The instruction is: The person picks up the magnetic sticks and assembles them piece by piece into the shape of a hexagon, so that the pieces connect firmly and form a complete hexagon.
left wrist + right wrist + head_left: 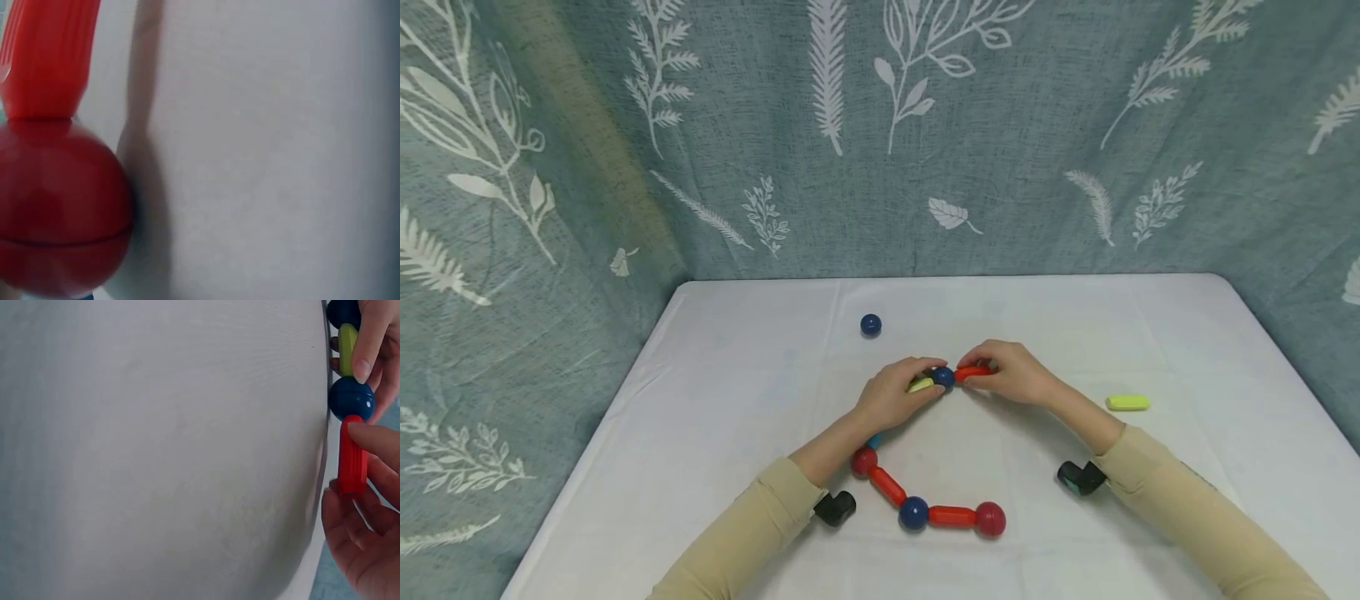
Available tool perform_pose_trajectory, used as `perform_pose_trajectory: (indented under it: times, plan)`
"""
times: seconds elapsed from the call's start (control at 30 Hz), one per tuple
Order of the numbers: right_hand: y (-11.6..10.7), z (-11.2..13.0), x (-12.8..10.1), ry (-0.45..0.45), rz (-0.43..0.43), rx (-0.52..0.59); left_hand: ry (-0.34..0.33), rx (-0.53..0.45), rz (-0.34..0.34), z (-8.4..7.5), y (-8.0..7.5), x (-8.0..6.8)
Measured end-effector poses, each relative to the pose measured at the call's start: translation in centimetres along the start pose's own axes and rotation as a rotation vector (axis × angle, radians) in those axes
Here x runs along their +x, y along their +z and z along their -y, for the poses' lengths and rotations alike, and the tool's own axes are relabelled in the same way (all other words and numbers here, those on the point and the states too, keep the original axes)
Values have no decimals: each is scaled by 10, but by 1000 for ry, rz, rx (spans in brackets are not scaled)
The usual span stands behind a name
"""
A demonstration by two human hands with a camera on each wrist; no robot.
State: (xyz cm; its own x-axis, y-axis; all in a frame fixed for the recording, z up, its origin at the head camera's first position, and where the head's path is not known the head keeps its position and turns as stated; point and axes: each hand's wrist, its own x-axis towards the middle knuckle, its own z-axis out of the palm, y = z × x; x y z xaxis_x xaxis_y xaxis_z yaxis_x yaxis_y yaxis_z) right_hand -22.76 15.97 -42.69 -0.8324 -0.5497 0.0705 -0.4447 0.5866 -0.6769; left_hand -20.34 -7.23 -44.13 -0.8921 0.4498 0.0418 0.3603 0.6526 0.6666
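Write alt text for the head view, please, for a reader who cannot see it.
Two hands meet over a white table: the left hand holds a yellow-green rod, the right hand holds a red rod, and a blue ball sits between them. Closer, a chain of rods and balls lies flat.

White tabletop (715,400) bearing a lone dark blue ball (870,325) near the far edge and a yellow-green rod (1127,402) lying at the right, well apart from each other, before a grey-blue curtain (1037,100) printed with white leaves.
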Motion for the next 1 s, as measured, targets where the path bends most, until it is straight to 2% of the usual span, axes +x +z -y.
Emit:
perform_pose_trajectory:
  times: [0.17, 0.3, 0.47, 0.6, 0.73, 1.0]
  plan:
    - [2, -1, 2, 1, 10, 9, -8, 6, -20, -1, -2, -5]
    - [4, -2, 4, -20, 20, 30, -10, 73, -50, -2, -6, -8]
    - [8, -1, 6, -55, 20, 57, 25, 142, -64, -6, -13, 0]
    - [11, 2, 9, -61, 27, 76, 33, 129, 11, -7, -18, 9]
    - [15, 3, 13, -43, 34, 91, 15, 92, 82, -5, -20, 12]
    - [17, 7, 20, -54, 71, 124, 10, 88, 124, -4, -28, 7]
